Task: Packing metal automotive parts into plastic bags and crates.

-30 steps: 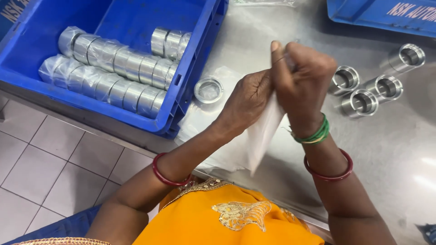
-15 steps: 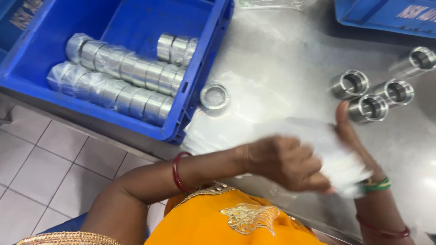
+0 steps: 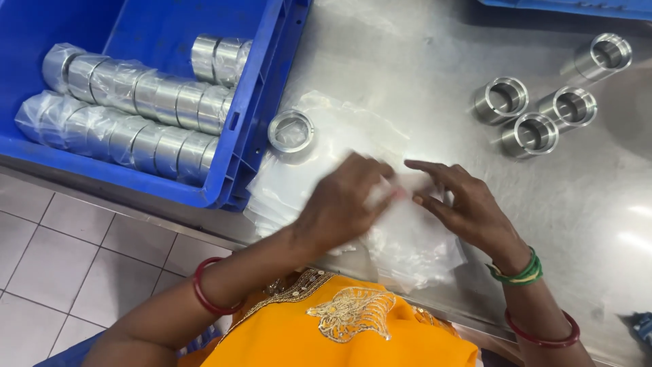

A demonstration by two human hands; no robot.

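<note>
plastic bags (image 3: 407,238), clear and thin, lie in a loose stack on the steel table (image 3: 421,61), near edge, just right of the blue crate (image 3: 258,122). both hands are on the stack. left hand (image 3: 339,204) is curled, palm down, fingers pressing or pinching the top sheet; blurred, so cannot tell if it actually has one pinched. right hand (image 3: 468,204) is flat and fairly spread, fingertips touching the film beside the left hand, holding nothing that shows.

one bagged metal ring (image 3: 291,130) sits on the far left corner of the stack, touching the crate wall. crate holds two rows of wrapped rings (image 3: 129,115) plus a few bare ones at the far end. four bare metal sleeves (image 3: 536,112) stand upright, far right, well apart from the bags.

risks, as a judgement:
- film is slick and clingy, so two bags could lift as one.
- stack overhangs near the table edge; a sideways drag could slide bags to the floor.
- ring resting on the stack could roll or get pulled if the sheets under it shift.
</note>
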